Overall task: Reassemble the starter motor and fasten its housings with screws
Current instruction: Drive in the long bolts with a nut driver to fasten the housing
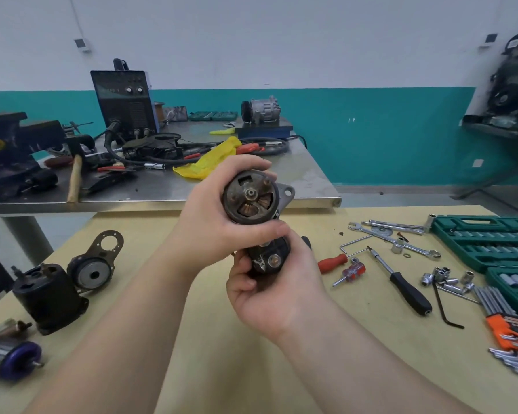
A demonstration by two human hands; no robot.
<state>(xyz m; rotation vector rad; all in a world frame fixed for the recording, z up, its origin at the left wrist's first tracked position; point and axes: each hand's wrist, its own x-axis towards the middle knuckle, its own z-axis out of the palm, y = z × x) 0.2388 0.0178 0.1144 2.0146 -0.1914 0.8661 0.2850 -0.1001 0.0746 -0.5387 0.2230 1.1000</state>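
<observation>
I hold the starter motor up over the wooden table, its open round end facing me with the shaft and copper brushes showing. My left hand grips the round motor body from the left, fingers curled over its top. My right hand holds the black solenoid part from below. A black cylindrical housing and an end cover with a mounting plate sit at the table's left. An armature with a blue ring lies at the far left edge.
Screwdrivers, a ratchet driver, wrenches, loose sockets, hex keys and green socket cases fill the table's right. Behind stands a steel bench with a welder, vise, hammer and yellow bag.
</observation>
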